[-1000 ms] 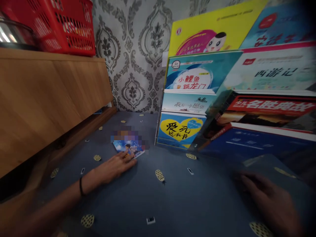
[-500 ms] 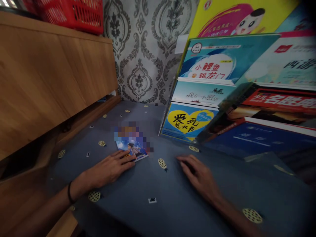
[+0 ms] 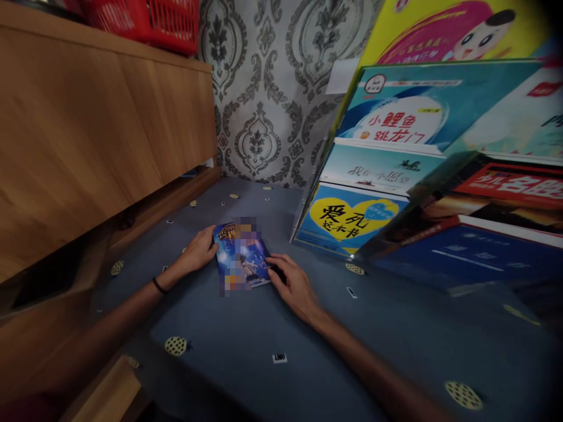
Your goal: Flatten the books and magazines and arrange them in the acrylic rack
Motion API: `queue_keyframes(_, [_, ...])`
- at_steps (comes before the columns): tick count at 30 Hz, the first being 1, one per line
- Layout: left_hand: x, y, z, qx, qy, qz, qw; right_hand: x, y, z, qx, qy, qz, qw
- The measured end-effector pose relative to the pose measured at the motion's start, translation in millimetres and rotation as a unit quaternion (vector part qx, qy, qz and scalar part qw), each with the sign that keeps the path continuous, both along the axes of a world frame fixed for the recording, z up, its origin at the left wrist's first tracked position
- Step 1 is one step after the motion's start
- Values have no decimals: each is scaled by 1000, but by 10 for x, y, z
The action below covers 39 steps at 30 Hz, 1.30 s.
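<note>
A small blue book [image 3: 257,258] with an illustrated cover lies on the grey-blue patterned cloth [image 3: 229,351]; parts of its cover are pixelated. My left hand [image 3: 200,249] grips its left edge, with the fingertips partly hidden at the book's side. On the opposite side, my right hand [image 3: 292,284] holds the lower right edge between thumb and fingers. The book is between both hands and looks flat or nearly flat on the cloth.
To the right stands a rack with several books, among them a blue one with a yellow heart [image 3: 347,217]. A wooden cabinet [image 3: 105,129] runs along the left, with a red basket [image 3: 171,26] on top. Patterned wallpaper [image 3: 257,140] covers the back wall.
My left hand has gone from lying on the book's lower part to its left edge. My right hand has come leftward from the cloth to the book's right edge. The view has shifted slightly.
</note>
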<state>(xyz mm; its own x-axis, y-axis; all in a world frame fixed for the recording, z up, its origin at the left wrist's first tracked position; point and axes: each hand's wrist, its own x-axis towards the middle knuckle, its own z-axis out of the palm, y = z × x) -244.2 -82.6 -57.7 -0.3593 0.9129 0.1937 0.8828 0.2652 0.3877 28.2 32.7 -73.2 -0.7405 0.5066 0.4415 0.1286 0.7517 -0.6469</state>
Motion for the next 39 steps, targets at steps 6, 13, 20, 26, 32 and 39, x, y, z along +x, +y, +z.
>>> queue_keyframes(6, [135, 110, 59, -10, 16, -43, 999, 235, -104, 12, -22, -17, -5, 1000])
queue_keyframes(13, [357, 218, 68, 21, -4, -122, 992, 409, -178, 108, -47, -35, -42, 997])
queue_keyframes(20, [496, 372, 31, 79, -53, -157, 983, 440, -71, 34, -33, -37, -94, 994])
queue_keyframes(26, [489, 392, 31, 92, -102, -161, 977, 469, -27, 28, -26, -45, -95, 994])
queue_keyframes(32, [442, 389, 15, 97, -140, -177, 969, 376, -135, 166, 100, -58, -78, 990])
queue_keyframes(39, [406, 379, 29, 86, -168, -176, 966, -90, -505, 376, 178, -185, 175, 950])
